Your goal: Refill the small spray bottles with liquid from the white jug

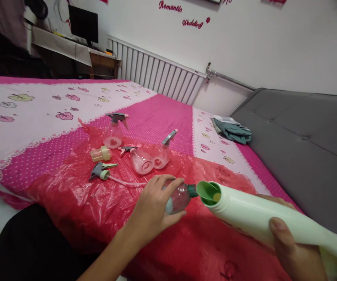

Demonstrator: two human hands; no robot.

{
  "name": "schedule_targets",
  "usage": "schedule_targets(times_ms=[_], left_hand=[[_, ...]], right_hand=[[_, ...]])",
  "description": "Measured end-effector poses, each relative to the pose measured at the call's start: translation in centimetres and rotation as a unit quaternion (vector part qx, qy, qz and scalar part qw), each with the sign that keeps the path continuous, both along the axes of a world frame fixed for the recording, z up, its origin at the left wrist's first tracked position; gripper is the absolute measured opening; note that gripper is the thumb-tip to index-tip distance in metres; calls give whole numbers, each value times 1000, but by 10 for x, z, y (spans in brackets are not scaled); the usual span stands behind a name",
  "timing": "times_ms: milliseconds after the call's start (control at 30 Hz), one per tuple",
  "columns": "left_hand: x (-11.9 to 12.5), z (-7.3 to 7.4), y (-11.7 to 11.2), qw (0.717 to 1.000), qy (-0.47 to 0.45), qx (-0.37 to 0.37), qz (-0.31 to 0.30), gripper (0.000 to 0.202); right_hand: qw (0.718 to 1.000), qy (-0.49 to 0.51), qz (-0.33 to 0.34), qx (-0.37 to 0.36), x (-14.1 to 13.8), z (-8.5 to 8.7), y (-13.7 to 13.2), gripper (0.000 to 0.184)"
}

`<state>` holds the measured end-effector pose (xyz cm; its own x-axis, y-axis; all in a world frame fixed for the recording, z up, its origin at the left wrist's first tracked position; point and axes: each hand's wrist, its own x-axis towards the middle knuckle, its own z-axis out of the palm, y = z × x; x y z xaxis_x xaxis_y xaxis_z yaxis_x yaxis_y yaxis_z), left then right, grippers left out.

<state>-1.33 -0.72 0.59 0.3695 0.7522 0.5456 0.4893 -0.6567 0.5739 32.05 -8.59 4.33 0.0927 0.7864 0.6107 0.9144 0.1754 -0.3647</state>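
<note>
Left grip [154,201] holds one bottle [183,198]; right grip [293,246], one jug [250,207].

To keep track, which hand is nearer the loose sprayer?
Left: the left hand is beside the tube of the loose sprayer; the right hand, on the white bottle, is farther right.

A white wall [253,50] bears red lettering [192,24] above a far radiator [156,70]; a desk [63,47] holds a monitor [83,24] at far left, a grey headboard [309,128] rises right
</note>
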Motion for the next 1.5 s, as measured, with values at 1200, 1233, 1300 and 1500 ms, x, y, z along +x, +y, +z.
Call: schedule_targets(times_ms=[1200,1233,1300,1500], left_hand=[[16,-53,0,999,2,-30,38,68],[16,-53,0,999,3,-33,37,68],[17,-54,0,999,5,-38,39,67],[19,-53,1,997,20,-53,45,68]], right_hand=[[969,-238,61,30,-17,12,15,37],[968,-240,63,34,-18,13,15,37],[965,-252,64,44,-18,14,16,37],[946,-317,55,50,-10,13,17,38]])
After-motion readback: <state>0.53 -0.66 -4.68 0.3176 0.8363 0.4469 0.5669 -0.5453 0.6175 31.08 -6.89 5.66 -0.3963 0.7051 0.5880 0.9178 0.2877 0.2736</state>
